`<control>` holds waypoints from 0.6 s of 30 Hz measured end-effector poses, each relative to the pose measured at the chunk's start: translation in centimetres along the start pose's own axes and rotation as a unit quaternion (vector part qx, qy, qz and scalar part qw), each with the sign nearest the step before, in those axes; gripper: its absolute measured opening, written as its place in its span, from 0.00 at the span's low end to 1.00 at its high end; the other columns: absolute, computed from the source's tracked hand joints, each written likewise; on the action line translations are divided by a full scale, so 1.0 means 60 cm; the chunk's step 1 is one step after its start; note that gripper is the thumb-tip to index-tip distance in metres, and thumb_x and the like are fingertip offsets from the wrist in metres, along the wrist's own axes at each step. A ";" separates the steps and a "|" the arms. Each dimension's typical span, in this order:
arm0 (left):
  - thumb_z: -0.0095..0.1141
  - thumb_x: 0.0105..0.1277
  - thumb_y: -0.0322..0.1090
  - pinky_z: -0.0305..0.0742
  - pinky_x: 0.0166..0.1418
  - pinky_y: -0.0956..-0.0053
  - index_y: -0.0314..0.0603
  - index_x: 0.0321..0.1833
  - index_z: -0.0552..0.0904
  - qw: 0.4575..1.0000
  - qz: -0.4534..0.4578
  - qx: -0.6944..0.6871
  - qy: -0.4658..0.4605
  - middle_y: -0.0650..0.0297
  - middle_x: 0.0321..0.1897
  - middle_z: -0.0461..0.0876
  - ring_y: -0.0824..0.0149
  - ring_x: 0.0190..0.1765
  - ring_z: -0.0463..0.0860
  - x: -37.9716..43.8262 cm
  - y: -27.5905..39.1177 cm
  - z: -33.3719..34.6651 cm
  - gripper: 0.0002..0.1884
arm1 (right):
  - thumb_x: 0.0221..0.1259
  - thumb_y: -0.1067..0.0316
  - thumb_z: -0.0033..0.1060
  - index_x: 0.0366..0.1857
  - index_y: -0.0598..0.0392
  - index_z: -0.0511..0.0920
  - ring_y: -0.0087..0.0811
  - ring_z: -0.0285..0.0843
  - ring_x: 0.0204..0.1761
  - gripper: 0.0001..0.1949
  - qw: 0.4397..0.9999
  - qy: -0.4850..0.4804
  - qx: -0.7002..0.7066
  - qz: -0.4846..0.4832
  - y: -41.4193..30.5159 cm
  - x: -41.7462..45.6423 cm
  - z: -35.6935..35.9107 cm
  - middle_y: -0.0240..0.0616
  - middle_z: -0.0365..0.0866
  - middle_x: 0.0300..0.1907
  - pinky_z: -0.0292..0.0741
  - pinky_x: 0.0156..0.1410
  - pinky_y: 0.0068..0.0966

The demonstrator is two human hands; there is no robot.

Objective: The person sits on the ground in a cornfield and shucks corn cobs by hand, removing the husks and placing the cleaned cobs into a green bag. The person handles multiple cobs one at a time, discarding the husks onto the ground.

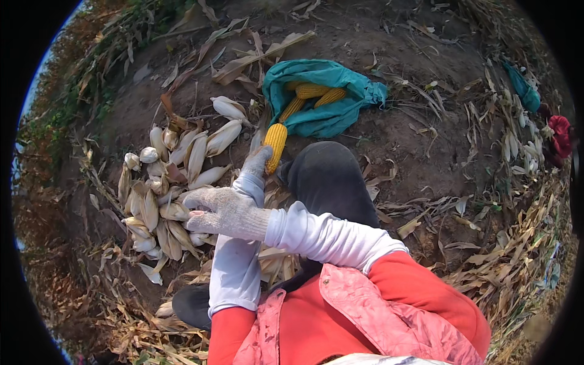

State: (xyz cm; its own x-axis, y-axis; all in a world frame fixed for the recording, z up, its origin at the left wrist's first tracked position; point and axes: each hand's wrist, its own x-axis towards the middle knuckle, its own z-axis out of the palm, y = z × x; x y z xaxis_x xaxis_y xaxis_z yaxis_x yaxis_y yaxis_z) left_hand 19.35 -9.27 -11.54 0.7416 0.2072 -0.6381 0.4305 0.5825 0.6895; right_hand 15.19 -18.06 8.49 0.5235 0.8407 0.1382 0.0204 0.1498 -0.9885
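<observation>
My left hand (257,160), in a pale knitted glove, grips the lower part of a husked yellow corn cob (276,142). The cob's far end is at the mouth of a green woven sack (326,125) lying on its side. Several husked cobs (315,91) show inside. My right arm crosses over the left forearm. The gloved right hand (223,213) has thumb and fingers apart, with a bare fingertip showing. It reaches the edge of a pile of corn ears in dry husks (148,207), close to one ear (174,211); contact cannot be made out.
My bent knee in dark trousers (328,178) stands just below the sack. Dry husks and leaves (511,255) litter the soil (419,164). At the far right are another green sack (522,89), a red cloth-like thing (560,136) and more pale ears (531,155).
</observation>
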 end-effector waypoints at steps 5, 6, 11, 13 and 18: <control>0.62 0.75 0.38 0.83 0.35 0.68 0.39 0.59 0.78 0.998 0.022 -0.009 0.055 0.56 0.43 0.83 0.62 0.34 0.84 -0.013 0.061 0.122 0.16 | 0.69 0.56 0.65 0.56 0.55 0.83 0.38 0.89 0.47 0.18 0.998 0.057 0.036 -0.005 -0.018 0.000 -0.023 0.46 0.88 0.42 0.81 0.53 0.33; 0.62 0.76 0.37 0.82 0.34 0.69 0.39 0.59 0.78 0.998 0.026 -0.006 0.052 0.56 0.42 0.83 0.63 0.33 0.83 -0.027 0.053 0.117 0.15 | 0.69 0.57 0.67 0.58 0.57 0.82 0.35 0.88 0.48 0.19 0.998 0.035 0.054 0.014 -0.021 -0.002 -0.031 0.46 0.88 0.44 0.81 0.54 0.32; 0.60 0.76 0.36 0.76 0.30 0.72 0.42 0.54 0.80 0.990 -0.016 0.091 0.102 0.59 0.39 0.80 0.69 0.26 0.75 -0.099 -0.079 -0.115 0.10 | 0.68 0.54 0.69 0.58 0.54 0.83 0.44 0.89 0.47 0.21 0.992 -0.021 -0.119 -0.024 0.007 0.003 -0.007 0.51 0.87 0.45 0.82 0.54 0.35; 0.60 0.76 0.37 0.76 0.32 0.71 0.43 0.55 0.80 0.969 -0.018 0.160 0.187 0.59 0.39 0.81 0.70 0.28 0.76 -0.133 -0.111 -0.223 0.11 | 0.66 0.54 0.71 0.59 0.57 0.82 0.46 0.89 0.50 0.23 0.987 -0.050 -0.148 -0.034 -0.010 0.000 0.000 0.52 0.87 0.48 0.83 0.56 0.36; 0.61 0.75 0.41 0.78 0.37 0.70 0.44 0.57 0.81 0.899 -0.100 0.307 0.296 0.61 0.39 0.83 0.70 0.33 0.79 -0.207 -0.192 -0.352 0.14 | 0.68 0.63 0.73 0.61 0.60 0.80 0.25 0.87 0.52 0.22 0.992 -0.051 -0.116 0.011 0.018 -0.006 0.009 0.44 0.88 0.52 0.83 0.60 0.25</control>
State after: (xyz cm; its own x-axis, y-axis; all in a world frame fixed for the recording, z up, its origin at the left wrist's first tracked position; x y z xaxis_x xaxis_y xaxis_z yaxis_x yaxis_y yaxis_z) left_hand -5.69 -1.95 -18.77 0.2922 0.6334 -0.7165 0.8626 0.1491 0.4835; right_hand 14.56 -17.92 7.42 0.4382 0.8922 0.1093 0.2119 0.0157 -0.9772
